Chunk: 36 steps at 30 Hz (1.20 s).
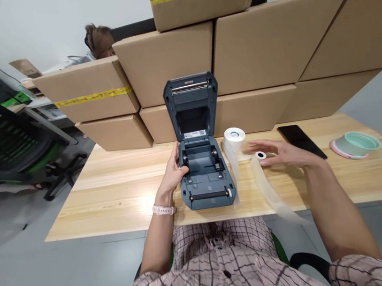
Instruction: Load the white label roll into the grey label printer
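Note:
An opened label printer (pixel 206 174) stands on the table, its lid (pixel 192 107) tipped up and back and its roll bay bare. My left hand (pixel 173 171) grips the printer's left side, thumb over the rim and fingers along the outside. My right hand (pixel 277 152) is to the right, fingers stretched out and spread around a small roll (pixel 260 156). The thumb appears to touch this roll, whose pale strip (pixel 273 195) trails over the table's front edge. Between printer and hand stands a white label roll (pixel 234 136), with a translucent strip hanging toward me.
Stacked cardboard boxes (pixel 252 49) wall off the table's back. On the wooden table (pixel 113 196), a black phone (pixel 300 141) and a green bowl (pixel 358 143) lie at the right. A person's head (pixel 100 39) shows behind the boxes; an office chair (pixel 9 140) stands left.

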{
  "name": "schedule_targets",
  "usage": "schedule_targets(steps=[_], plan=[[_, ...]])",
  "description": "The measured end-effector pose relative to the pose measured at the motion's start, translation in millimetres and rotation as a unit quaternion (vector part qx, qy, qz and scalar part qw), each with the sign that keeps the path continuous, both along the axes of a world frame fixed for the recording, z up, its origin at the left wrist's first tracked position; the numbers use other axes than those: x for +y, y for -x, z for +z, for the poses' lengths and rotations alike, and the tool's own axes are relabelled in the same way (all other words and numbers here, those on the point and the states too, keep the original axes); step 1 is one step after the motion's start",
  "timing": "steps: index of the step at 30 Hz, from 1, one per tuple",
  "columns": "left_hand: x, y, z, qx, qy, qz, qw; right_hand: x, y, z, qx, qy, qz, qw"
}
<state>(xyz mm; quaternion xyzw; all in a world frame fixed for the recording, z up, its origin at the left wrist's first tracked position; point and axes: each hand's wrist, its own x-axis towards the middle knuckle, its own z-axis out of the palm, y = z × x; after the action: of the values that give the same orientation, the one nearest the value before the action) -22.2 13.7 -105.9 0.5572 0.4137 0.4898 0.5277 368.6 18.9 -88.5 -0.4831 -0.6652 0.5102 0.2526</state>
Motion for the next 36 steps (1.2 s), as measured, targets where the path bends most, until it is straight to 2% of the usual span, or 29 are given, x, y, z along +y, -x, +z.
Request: schedule_targets(steps=[3, 6, 10, 14, 17, 20, 23, 25, 27, 29, 36], plan=[[-0.4, -1.0, 0.3, -0.004, 0.009, 0.006, 1.000, 19.2, -7.6, 8.8, -0.007, -0.033, 0.010, 0.999], [-0.7, -0.6, -0.2, -0.010, 0.013, 0.003, 1.000, 51.4, 2.6, 10.9, -0.009, -0.035, 0.017, 0.999], [-0.8, 1.8, -1.8, -0.007, 0.010, -0.001, 1.000, 86.6, 37.5, -3.3, 0.024, 0.000, 0.061, 0.998], [-0.4, 3.2, -3.1, -0.004, 0.009, 0.002, 1.000, 95.8, 53.6, -11.0, 0.050, -0.002, 0.069, 0.996], [0.1, 2.8, -3.5, -0.019, 0.018, 0.000, 1.000, 90.8, 55.0, 8.2, 0.079, -0.018, 0.060, 0.995], [1.1, 2.2, -3.8, -0.025, 0.022, 0.007, 0.999, 77.1, 77.1, 48.6, 0.062, -0.070, 0.113, 0.989], [2.2, 2.5, -4.8, -0.023, 0.022, 0.014, 0.999, 59.5, 126.8, 87.8, -0.096, -0.162, 0.224, 0.956], [2.7, 3.4, -5.3, -0.024, 0.030, 0.013, 0.999, 51.2, 162.4, 101.9, -0.233, -0.192, 0.281, 0.911], [2.9, 4.4, -5.1, -0.032, 0.039, 0.009, 0.999, 47.7, 188.8, 105.6, -0.332, -0.207, 0.316, 0.864], [2.5, 4.9, -3.9, -0.045, 0.047, 0.003, 0.998, 48.1, 202.2, 103.5, -0.380, -0.210, 0.336, 0.836], [-2.4, 1.8, 4.6, -0.096, 0.081, -0.002, 0.992, 51.2, 204.1, 96.3, -0.424, -0.174, 0.351, 0.817]])
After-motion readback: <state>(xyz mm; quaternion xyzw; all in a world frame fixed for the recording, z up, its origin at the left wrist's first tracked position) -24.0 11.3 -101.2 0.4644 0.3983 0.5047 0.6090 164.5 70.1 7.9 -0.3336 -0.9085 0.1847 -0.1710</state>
